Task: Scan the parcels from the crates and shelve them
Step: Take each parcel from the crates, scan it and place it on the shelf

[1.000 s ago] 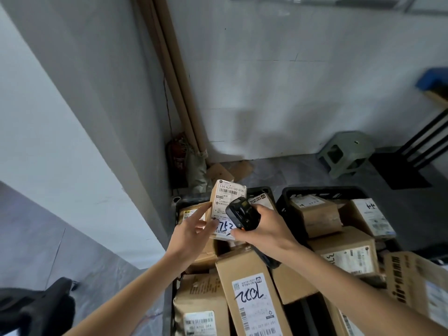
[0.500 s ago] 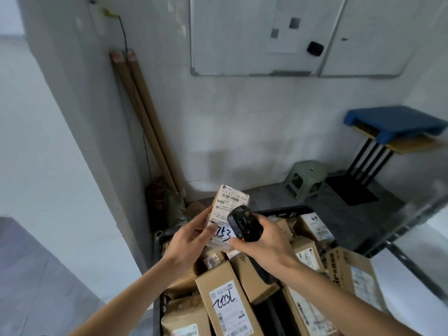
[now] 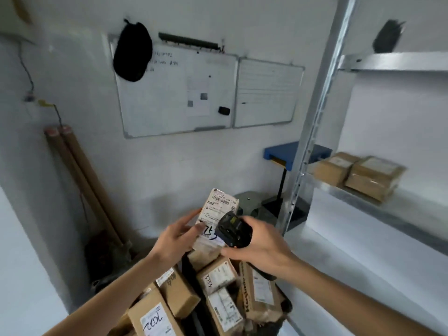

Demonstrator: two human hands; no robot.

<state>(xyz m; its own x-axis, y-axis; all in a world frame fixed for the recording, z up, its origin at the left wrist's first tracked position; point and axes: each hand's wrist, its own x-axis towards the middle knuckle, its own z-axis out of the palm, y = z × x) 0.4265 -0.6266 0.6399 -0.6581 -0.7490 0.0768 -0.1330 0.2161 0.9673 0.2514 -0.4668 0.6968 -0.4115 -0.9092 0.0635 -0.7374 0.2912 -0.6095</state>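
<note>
Cardboard parcel (image 3: 216, 220) raised above the crate, under scan.
We gripped it by its long edges in the left hand (image 3: 178, 236); right hand (image 3: 260, 248) clasped the scanner (image 3: 233, 230). Judged light, stiff, easily held.

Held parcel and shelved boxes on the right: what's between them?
Head view: the scanner in the right hand, then the shelf's metal upright, between held parcel and shelved boxes.
</note>
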